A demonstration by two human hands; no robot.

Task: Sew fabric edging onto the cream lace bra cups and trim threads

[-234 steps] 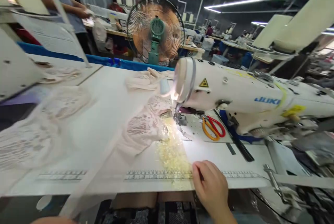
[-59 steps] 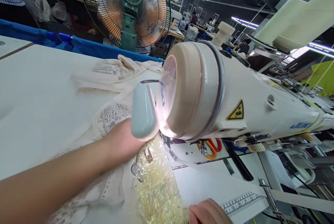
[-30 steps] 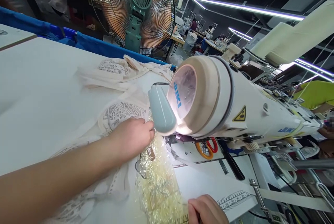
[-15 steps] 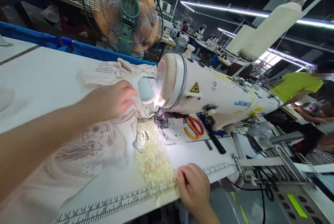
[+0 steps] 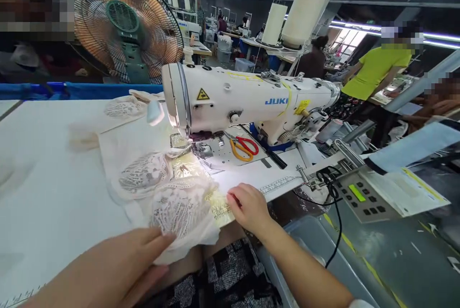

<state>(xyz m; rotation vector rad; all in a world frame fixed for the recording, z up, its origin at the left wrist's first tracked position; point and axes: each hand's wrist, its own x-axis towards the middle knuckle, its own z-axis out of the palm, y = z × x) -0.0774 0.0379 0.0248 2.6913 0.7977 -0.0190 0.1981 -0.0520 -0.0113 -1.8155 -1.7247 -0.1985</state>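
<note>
A pale lace-cupped garment, which looks like a bra [image 5: 178,210], lies across the table in front of the sewing machine [image 5: 223,97]. One part of it reaches the lit needle area. My left hand [image 5: 122,262] is at the garment's near edge, fingers stretched out and thumb apart, overlapping the cloth. My right hand [image 5: 249,207] rests curled at the table's front edge, thumb against the bent fingers. Whatever it may hold is hidden. Beside it, a yellowish, shiny patch [image 5: 220,206] shows partly under the garment.
Red-and-orange-handled scissors [image 5: 244,149] and a black-handled tool [image 5: 275,157] lie by the machine base. A ruler scale [image 5: 278,185] runs along the table edge. A control panel [image 5: 359,195] hangs at right. A large fan [image 5: 124,20] stands behind; a person in a yellow-green shirt [image 5: 384,71] stands beyond.
My left hand has moved from near the needle down toward me, and the lace garment has shifted nearer, covering much of the yellowish patch. My right hand stays by the edge. The view has turned right.
</note>
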